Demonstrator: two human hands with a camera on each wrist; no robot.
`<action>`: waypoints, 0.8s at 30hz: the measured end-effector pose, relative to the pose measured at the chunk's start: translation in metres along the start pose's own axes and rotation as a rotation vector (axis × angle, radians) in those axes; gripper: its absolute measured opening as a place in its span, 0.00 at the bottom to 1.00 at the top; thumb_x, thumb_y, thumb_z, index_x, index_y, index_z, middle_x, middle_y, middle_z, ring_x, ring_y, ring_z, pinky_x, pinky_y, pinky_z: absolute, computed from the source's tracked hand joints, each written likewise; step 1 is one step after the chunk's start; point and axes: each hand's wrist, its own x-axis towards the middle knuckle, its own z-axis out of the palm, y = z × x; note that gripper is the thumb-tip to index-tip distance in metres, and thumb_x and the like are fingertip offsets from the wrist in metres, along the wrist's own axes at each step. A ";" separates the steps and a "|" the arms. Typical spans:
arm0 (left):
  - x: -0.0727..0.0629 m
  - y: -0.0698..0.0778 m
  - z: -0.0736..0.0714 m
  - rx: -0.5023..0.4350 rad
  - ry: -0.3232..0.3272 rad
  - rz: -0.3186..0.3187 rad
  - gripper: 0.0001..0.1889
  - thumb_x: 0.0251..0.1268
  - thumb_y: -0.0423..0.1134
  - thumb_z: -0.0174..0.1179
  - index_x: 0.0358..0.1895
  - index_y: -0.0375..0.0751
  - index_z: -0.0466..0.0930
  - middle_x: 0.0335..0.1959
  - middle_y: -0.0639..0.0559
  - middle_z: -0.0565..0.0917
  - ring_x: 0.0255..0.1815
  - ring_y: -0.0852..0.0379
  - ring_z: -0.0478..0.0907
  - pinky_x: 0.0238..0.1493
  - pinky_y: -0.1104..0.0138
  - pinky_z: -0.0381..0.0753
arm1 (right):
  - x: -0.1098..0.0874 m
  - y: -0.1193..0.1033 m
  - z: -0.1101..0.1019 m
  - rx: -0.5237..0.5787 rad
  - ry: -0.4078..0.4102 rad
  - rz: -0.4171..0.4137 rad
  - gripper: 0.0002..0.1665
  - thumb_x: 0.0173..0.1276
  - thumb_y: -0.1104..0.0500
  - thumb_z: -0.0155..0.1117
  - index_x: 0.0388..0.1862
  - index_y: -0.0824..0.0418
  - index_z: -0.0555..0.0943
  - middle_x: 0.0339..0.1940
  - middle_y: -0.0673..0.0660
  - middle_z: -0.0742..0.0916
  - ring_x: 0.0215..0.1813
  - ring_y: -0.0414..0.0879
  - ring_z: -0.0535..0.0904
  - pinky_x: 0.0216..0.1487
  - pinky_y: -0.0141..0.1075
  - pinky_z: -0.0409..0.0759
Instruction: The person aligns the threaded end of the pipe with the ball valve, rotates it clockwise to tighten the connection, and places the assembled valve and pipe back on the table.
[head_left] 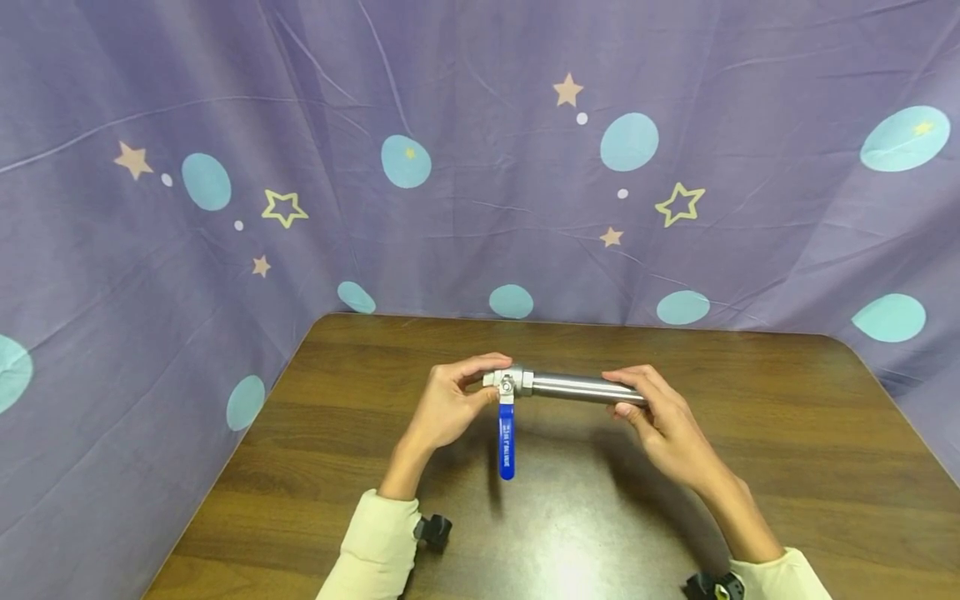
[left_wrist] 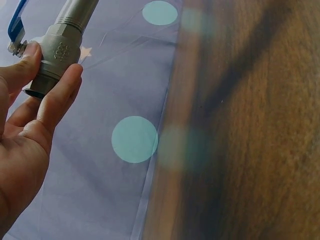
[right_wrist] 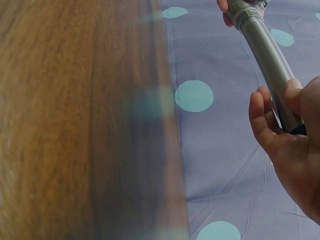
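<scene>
Head view: above the brown wood-grain table (head_left: 802, 417), the left hand (head_left: 444, 407) pinches a silvery metal ball valve (head_left: 517, 380) whose long blue lever (head_left: 507, 442) points toward the person, while the right hand (head_left: 666, 427) pinches the right end of the smooth silvery cylindrical pipe (head_left: 568, 387) joined to it

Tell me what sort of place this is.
Likely a screened-off recording corner indoors: a star-patterned purple curtain hangs along the far and left sides of a wood-grain table, and black wrist devices, perhaps cameras, are worn.
</scene>
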 end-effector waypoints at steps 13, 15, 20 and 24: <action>0.001 0.001 -0.001 -0.003 -0.004 -0.001 0.22 0.60 0.16 0.68 0.58 0.30 0.88 0.62 0.38 0.89 0.66 0.43 0.84 0.64 0.60 0.90 | 0.002 0.000 -0.001 -0.008 -0.026 -0.005 0.33 0.70 0.78 0.65 0.72 0.63 0.79 0.62 0.57 0.83 0.53 0.35 0.83 0.50 0.18 0.83; 0.001 0.001 -0.001 0.001 0.000 0.001 0.22 0.60 0.16 0.68 0.58 0.31 0.88 0.62 0.38 0.89 0.67 0.42 0.84 0.65 0.56 0.89 | 0.002 0.000 -0.001 -0.027 -0.024 0.002 0.35 0.69 0.77 0.68 0.73 0.62 0.78 0.68 0.60 0.80 0.61 0.32 0.78 0.54 0.16 0.79; 0.001 0.000 0.000 0.008 0.006 -0.002 0.21 0.60 0.17 0.68 0.57 0.31 0.88 0.62 0.38 0.89 0.67 0.42 0.84 0.66 0.51 0.88 | 0.000 -0.003 0.002 0.005 -0.037 0.033 0.35 0.67 0.78 0.68 0.72 0.63 0.76 0.74 0.63 0.73 0.71 0.29 0.69 0.64 0.14 0.76; 0.001 0.000 0.001 0.008 0.007 -0.014 0.21 0.60 0.17 0.68 0.57 0.32 0.89 0.62 0.39 0.89 0.67 0.43 0.84 0.65 0.58 0.89 | -0.001 -0.004 0.003 0.003 -0.026 0.040 0.33 0.68 0.79 0.67 0.70 0.63 0.78 0.70 0.62 0.75 0.68 0.30 0.70 0.62 0.14 0.77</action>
